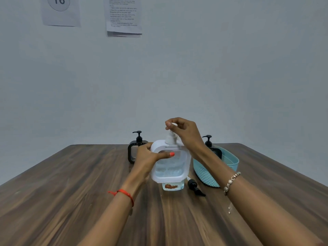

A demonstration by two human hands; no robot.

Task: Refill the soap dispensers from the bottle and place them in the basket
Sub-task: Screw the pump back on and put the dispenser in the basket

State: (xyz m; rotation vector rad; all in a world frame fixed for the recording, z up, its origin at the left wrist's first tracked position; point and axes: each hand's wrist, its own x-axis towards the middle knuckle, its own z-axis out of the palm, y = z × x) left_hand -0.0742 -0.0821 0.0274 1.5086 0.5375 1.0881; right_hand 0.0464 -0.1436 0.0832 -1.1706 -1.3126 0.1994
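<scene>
White dispenser (170,167), frame centre: left hand (148,158) grips its body; right hand (184,132) pinches its pump (170,137) top. Blue basket (205,174) at right.

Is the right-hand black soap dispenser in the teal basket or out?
In. The black soap dispenser stands upright within the teal basket's walls, its lower part hidden behind the right forearm.

A wall sheet (60,9) reads "16"; other print unreadable.
</scene>
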